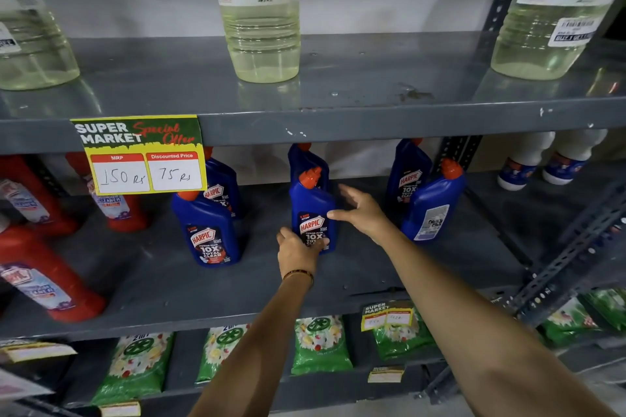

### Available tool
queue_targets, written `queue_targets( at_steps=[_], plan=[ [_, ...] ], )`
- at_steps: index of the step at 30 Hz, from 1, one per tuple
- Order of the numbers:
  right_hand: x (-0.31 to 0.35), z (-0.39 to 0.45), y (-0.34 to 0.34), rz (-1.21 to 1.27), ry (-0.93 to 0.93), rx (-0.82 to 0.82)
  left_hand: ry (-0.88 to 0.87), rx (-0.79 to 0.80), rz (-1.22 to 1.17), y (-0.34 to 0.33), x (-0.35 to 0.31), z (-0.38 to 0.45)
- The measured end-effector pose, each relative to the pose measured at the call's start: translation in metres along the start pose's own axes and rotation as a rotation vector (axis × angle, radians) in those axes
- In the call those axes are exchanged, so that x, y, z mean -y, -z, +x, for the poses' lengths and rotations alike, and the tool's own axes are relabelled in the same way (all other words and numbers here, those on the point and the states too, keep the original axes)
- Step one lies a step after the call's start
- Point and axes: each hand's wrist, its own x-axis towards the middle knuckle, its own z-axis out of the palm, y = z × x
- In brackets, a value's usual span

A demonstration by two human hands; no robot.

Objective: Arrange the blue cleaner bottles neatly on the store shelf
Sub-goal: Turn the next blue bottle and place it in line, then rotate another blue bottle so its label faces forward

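Observation:
Several blue Harpic cleaner bottles with orange caps stand on the grey middle shelf (pixel 406 267). The front middle bottle (pixel 311 203) stands upright with its label facing me. My left hand (pixel 296 252) grips its lower front. My right hand (pixel 362 210) is spread beside the bottle's right side, thumb touching the label, fingers apart. A second blue bottle (pixel 306 157) stands right behind it. At the left are a front bottle (pixel 208 234) and one behind it (pixel 223 186). At the right, one bottle (pixel 432 210) shows its back label, another (pixel 406 173) stands behind.
Red cleaner bottles (pixel 44 281) fill the shelf's left end. A yellow price tag (pixel 142 156) hangs from the upper shelf edge, which carries liquid bleach bottles (pixel 262 27). White bottles (pixel 542 159) stand at the far right. Green packets (pixel 320 345) lie on the shelf below.

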Motion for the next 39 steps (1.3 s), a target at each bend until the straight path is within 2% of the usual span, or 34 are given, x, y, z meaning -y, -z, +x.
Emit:
queue_targets(
  at_steps=[4, 10, 14, 19, 21, 25, 30, 36, 39],
  plan=[
    [-0.018, -0.015, 0.004, 0.07, -0.028, -0.23, -0.037, -0.034, -0.052, -0.006, 0.008, -0.019],
    [-0.041, -0.054, 0.027, 0.106, -0.023, -0.52, -0.143, 0.119, 0.001, -0.036, 0.001, -0.046],
    [-0.05, -0.07, 0.062, 0.085, -0.018, -0.624, -0.175, 0.209, 0.025, -0.064, -0.022, -0.055],
    [-0.069, -0.066, 0.108, 0.109, -0.028, -0.711, -0.211, 0.25, -0.003, -0.11, -0.054, -0.059],
    [-0.074, -0.059, 0.125, 0.109, -0.057, -0.688, -0.218, 0.247, -0.007, -0.128, -0.07, -0.057],
    [-0.086, -0.035, 0.15, 0.136, -0.146, -0.492, -0.21, 0.25, -0.012, -0.163, -0.094, -0.048],
    [-0.091, -0.023, 0.164, 0.112, -0.13, -0.272, -0.164, 0.195, -0.06, -0.187, -0.101, -0.035],
    [-0.098, -0.015, 0.167, 0.118, -0.06, -0.258, -0.15, 0.17, -0.109, -0.187, -0.101, -0.033],
    [-0.095, -0.013, 0.174, 0.13, -0.008, -0.201, -0.172, 0.154, -0.16, -0.183, -0.099, -0.031]
  ],
)
